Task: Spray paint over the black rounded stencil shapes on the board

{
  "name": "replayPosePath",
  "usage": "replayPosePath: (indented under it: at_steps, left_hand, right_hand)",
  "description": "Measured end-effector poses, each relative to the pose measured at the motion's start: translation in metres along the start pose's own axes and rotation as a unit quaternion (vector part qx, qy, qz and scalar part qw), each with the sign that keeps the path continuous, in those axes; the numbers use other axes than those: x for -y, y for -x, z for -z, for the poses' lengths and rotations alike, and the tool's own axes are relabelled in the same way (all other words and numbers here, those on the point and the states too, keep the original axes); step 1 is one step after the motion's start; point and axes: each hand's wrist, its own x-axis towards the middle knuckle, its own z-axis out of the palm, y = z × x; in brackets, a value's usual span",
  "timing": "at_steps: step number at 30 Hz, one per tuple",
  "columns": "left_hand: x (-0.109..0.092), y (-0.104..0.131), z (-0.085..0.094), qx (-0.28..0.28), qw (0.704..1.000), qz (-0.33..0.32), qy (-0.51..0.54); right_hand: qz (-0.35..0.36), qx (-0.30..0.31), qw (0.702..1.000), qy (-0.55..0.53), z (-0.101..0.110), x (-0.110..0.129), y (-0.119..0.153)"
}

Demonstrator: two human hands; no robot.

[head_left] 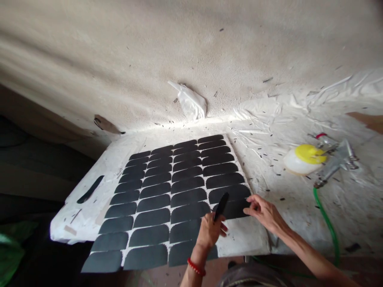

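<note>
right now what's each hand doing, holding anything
left hand: closed on a dark piece.
right hand: open, fingertips on a dark piece on the board.

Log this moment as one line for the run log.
left hand: holds black piece | right hand: fingertips on dark sheet edge | spray gun: lying right, untouched

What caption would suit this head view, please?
Left hand holds a black piece while right hand touches the grid of black pieces.

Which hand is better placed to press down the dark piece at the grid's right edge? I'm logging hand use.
Probably the right hand: its fingertips already touch that dark piece. The left hand is occupied, with its grip on another black piece.
</note>
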Motion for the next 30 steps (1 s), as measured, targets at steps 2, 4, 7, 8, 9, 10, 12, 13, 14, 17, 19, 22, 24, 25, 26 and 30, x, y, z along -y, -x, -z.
replayPosePath:
  at_steps: [2, 4, 7, 8, 9, 10, 12, 13, 14, 17, 19, 22, 24, 25, 26, 30]
  left_hand:
    - [0.001, 0.017, -0.010, 0.142, 0.974, -0.025, 0.177]
    - [0.004, 0.029, -0.024, 0.199, 0.928, -0.025, 0.314]
    - [0.012, 0.034, -0.041, 0.161, 0.914, 0.008, 0.372]
    - [0.017, 0.033, -0.043, 0.140, 0.922, 0.008, 0.362]
    - [0.023, 0.032, -0.043, 0.116, 0.933, -0.002, 0.340]
    - [0.032, 0.031, -0.042, 0.087, 0.947, -0.018, 0.309]
    - [0.050, 0.030, -0.036, 0.017, 0.974, -0.048, 0.222]
    - [0.058, 0.030, -0.032, -0.019, 0.983, -0.051, 0.176]
    - [0.065, 0.030, -0.029, -0.051, 0.989, -0.044, 0.134]
    - [0.074, 0.029, -0.024, -0.110, 0.994, -0.002, 0.028]
    - [0.070, 0.025, -0.023, -0.132, 0.990, 0.025, -0.032]
    - [0.059, 0.016, -0.024, -0.152, 0.980, 0.053, -0.114]
    - [0.052, 0.011, -0.025, -0.145, 0.975, 0.061, -0.155]
    - [0.050, 0.008, -0.025, -0.139, 0.973, 0.065, -0.171]
    - [0.049, 0.006, -0.025, -0.133, 0.972, 0.068, -0.184]
    - [0.050, 0.000, -0.028, -0.123, 0.968, 0.072, -0.207]
  right_hand:
    - [0.037, 0.048, 0.997, -0.046, 0.001, 0.022, 0.007]
    - [0.050, 0.057, 0.995, -0.060, 0.000, 0.039, 0.014]
    - [0.037, 0.026, 0.998, -0.048, -0.004, 0.044, 0.022]
    - [0.031, 0.015, 0.999, -0.041, -0.005, 0.040, 0.025]
    - [0.027, 0.005, 0.999, -0.034, -0.005, 0.034, 0.028]
    - [0.021, -0.004, 0.999, -0.025, -0.006, 0.025, 0.031]
    - [0.006, -0.021, 1.000, -0.007, -0.007, 0.005, 0.040]
    - [0.001, -0.028, 1.000, 0.001, -0.008, -0.006, 0.045]
    - [-0.003, -0.033, 0.999, 0.009, -0.009, -0.017, 0.049]
    - [-0.007, -0.042, 0.999, 0.032, -0.016, -0.043, 0.061]
    - [-0.006, -0.046, 0.998, 0.045, -0.020, -0.053, 0.064]
    - [-0.003, -0.053, 0.997, 0.057, -0.023, -0.062, 0.061]
    - [-0.003, -0.064, 0.996, 0.063, -0.024, -0.064, 0.057]
    - [-0.003, -0.070, 0.995, 0.065, -0.024, -0.065, 0.055]
    - [-0.003, -0.076, 0.995, 0.067, -0.024, -0.066, 0.053]
    - [-0.003, -0.093, 0.993, 0.072, -0.025, -0.066, 0.050]
